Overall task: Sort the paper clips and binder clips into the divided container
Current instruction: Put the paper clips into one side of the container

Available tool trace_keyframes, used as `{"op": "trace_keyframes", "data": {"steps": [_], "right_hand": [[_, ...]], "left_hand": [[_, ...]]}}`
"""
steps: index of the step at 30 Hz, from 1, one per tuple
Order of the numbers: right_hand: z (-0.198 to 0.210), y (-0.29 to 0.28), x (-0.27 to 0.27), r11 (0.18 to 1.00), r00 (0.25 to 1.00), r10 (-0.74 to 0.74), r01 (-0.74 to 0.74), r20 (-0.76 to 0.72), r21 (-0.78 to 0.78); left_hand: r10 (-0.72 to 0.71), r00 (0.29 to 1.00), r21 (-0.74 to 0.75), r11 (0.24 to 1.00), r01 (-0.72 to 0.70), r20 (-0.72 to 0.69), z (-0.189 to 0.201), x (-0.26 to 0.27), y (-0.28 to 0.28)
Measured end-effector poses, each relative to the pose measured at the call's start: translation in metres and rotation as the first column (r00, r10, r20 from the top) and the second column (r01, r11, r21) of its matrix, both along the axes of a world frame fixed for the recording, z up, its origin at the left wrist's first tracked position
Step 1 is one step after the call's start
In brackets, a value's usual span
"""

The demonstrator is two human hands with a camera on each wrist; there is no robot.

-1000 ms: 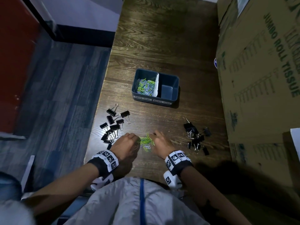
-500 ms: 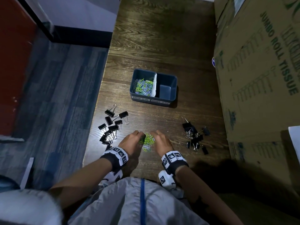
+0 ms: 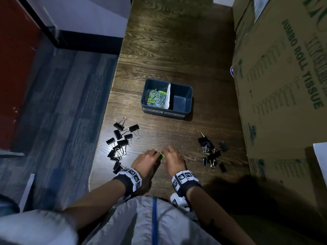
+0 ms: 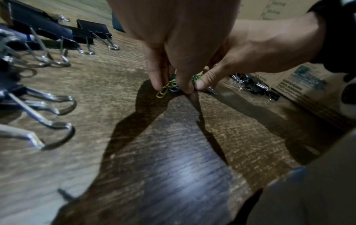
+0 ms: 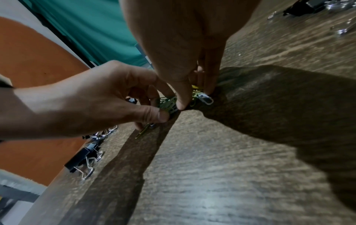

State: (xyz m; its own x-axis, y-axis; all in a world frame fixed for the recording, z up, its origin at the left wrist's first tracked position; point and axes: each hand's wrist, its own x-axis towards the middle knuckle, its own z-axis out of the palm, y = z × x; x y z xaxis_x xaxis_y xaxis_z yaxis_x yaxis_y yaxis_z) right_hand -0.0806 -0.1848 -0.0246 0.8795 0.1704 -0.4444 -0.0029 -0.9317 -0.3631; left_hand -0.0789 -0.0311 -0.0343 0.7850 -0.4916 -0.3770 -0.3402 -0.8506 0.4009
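both hands pinching the paper clips (image 3: 162, 155) on the table (image 3: 177, 50) – left hand (image 3: 146, 160) and right hand (image 3: 174, 160) grip closing on the same pile, near side of the divided container (image 3: 166, 114).

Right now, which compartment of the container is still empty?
The right compartment, labelled binder clips; the left compartment already holds coloured paper clips.

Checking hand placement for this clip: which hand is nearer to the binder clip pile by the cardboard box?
Right. The right hand is at the paper clips, beside that binder clip pile; the left hand is on the clips' far side from it.
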Motion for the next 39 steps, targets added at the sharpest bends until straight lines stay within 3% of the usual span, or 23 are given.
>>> {"op": "trace_keyframes", "data": {"steps": [9, 16, 24, 29, 34, 39], "right_hand": [[0.007, -0.014, 0.013, 0.979, 0.981, -0.193, 0.194, -0.026, 0.062], [0.022, -0.026, 0.015, 0.976, 0.977, -0.203, 0.207, -0.067, 0.061], [0.069, -0.018, 0.035, 0.969, 0.982, -0.187, 0.18, 0.026, 0.169], [0.109, -0.004, 0.082, 0.971, 0.985, -0.115, 0.084, 0.126, 0.223], [0.138, 0.01, 0.149, 0.967, 0.944, -0.154, 0.083, 0.293, 0.24], [0.15, 0.024, 0.186, 0.975, 0.936, -0.091, 0.015, 0.34, 0.22]], "left_hand": [[0.094, 0.993, -0.106, 0.989, -0.101, -0.07, 0.011, 0.015, 0.007], [0.183, 0.982, -0.29, 0.939, -0.186, -0.034, 0.028, 0.028, 0.014], [0.336, 0.92, -0.43, 0.875, -0.224, 0.203, 0.099, 0.13, 0.004], [0.483, 0.86, -0.429, 0.82, -0.379, 0.165, 0.125, 0.182, 0.003], [0.503, 0.817, -0.377, 0.841, -0.388, 0.281, 0.112, 0.144, 0.014], [0.403, 0.91, -0.235, 0.897, -0.373, 0.095, 0.068, 0.079, 0.027]]}}
